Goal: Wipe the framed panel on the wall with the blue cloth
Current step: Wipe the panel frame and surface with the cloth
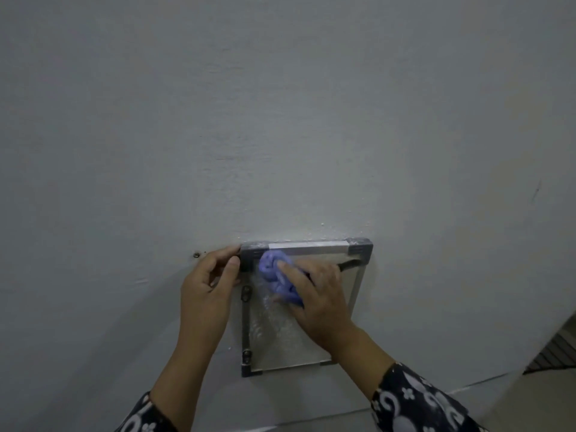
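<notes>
A small framed panel [280, 341] with a grey metal frame and a patterned translucent pane hangs low on the pale wall. My right hand [314, 294] presses a bunched blue cloth [276, 274] against the pane near its upper left corner. My left hand [208, 282] grips the frame's upper left corner, thumb and fingers pinched on the edge. Two dark hinges [246, 294] sit on the frame's left side. My right hand covers part of the pane's upper area.
The bare pale wall [280, 120] fills most of the view. A small screw hole [196, 254] marks the wall left of the frame. The floor edge [486, 385] and a dark grille [558, 347] show at the lower right.
</notes>
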